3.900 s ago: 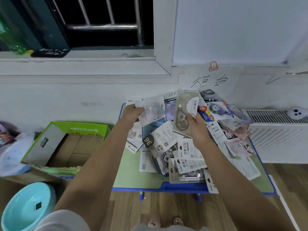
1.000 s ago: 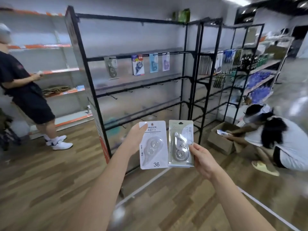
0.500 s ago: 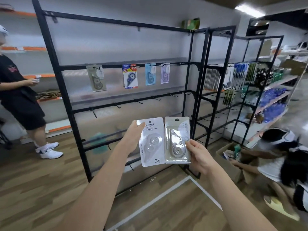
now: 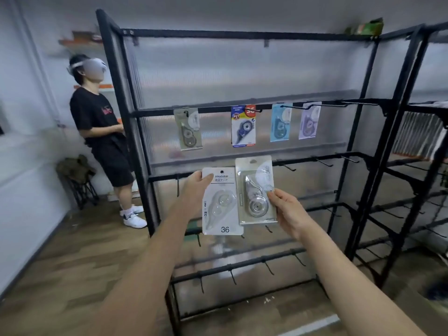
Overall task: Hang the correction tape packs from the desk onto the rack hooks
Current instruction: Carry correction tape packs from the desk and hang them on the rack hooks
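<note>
My left hand [image 4: 194,190] grips a white correction tape pack [image 4: 221,204] marked 36 by its upper left edge. My right hand [image 4: 287,212] pinches a clear grey pack [image 4: 255,190] by its right side. Both packs are held upright, side by side, in front of the black rack [image 4: 242,35]. Several packs hang from the upper hook bar: a grey one [image 4: 189,129], a dark blue one [image 4: 243,126], a light blue one [image 4: 280,122] and a purple one [image 4: 309,123]. Bare hooks [image 4: 322,162] stick out from the bar just behind the held packs.
A person in black clothes [image 4: 101,132] stands at the rack's left end, beside a folding stool [image 4: 77,180]. A second black rack [image 4: 417,141] adjoins on the right. Lower bars carry more bare hooks [image 4: 266,265]. The floor is wood.
I have turned from the desk to the rack and come closer to it. It now faces me squarely, and both packs are lifted slightly toward the second hook bar.
</note>
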Demonstrator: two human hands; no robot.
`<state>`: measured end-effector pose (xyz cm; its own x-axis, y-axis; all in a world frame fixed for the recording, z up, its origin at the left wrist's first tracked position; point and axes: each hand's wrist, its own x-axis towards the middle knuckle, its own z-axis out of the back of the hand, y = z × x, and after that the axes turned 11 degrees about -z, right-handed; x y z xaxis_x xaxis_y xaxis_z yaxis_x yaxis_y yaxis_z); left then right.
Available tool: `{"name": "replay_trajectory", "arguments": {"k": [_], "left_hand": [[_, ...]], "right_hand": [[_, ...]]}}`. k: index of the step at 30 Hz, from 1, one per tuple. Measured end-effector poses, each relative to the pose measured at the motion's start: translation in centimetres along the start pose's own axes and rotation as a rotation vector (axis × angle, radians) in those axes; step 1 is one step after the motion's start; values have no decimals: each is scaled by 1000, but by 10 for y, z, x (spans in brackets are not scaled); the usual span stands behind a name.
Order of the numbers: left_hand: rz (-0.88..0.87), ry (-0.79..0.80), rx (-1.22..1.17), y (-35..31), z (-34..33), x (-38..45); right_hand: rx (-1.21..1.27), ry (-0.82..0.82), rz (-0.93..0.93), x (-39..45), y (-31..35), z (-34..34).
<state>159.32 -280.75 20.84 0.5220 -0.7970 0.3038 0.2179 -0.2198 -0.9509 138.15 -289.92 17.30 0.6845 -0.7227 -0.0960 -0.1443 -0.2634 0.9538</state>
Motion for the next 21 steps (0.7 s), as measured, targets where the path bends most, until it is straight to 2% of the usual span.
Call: {"name": "replay_trajectory", "arguments": {"k": [9, 21], "left_hand": [[-68, -197, -53, 18, 66, 95], [-86, -318, -101, 36, 87, 132]], "right_hand": [[-5, 174, 72, 124, 28, -73], [-130, 221, 217, 173, 54, -114]]}}
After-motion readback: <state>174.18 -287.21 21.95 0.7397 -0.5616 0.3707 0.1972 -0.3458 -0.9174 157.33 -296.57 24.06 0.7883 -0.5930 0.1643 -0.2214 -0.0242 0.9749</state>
